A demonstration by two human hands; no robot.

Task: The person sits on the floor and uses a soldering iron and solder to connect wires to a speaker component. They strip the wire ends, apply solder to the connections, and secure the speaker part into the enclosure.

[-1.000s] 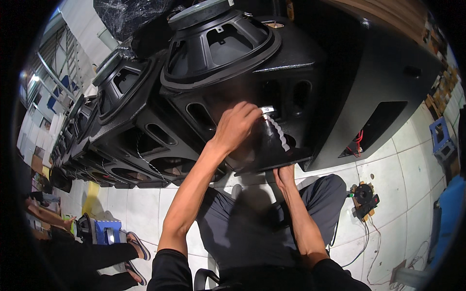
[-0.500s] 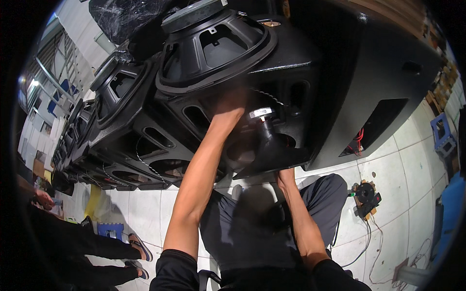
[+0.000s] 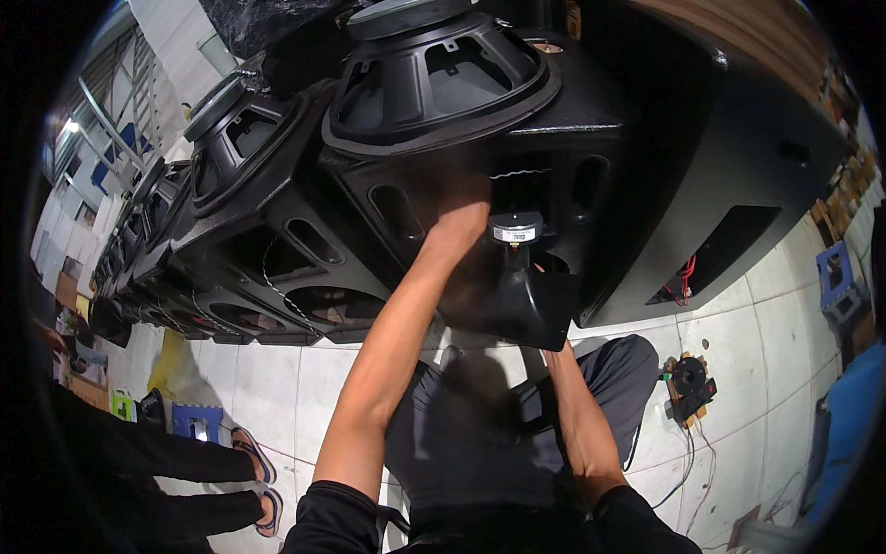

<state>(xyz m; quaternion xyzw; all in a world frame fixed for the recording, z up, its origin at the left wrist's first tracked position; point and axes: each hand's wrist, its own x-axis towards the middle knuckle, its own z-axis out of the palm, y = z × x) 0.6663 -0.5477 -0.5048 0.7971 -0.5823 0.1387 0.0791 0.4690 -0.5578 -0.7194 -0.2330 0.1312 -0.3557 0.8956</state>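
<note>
A black horn tweeter (image 3: 535,305) with a silver-rimmed round driver (image 3: 515,228) on its throat is at the front of a black speaker cabinet (image 3: 563,143). My right hand (image 3: 556,357) grips the horn from below and behind; the flare hides most of its fingers. In the shadow left of the driver is my left hand (image 3: 464,196), smeared by motion, with its fingers unreadable against the cabinet front. A twisted wire (image 3: 519,173) runs across the dark opening beside that hand. On top of the cabinet sits a large woofer (image 3: 443,129), cone side down.
More black cabinets (image 3: 305,226) with woofers stretch away to the left. A tall black cabinet (image 3: 701,185) with red wires in its opening stands on the right. A black reel-like device (image 3: 690,383) with cables lies on the tiled floor. Another person's legs (image 3: 185,452) are at lower left.
The horn has turned, and its driver now sits a little lower and farther right in view. My left hand has shifted slightly right. The whole view has moved a little too.
</note>
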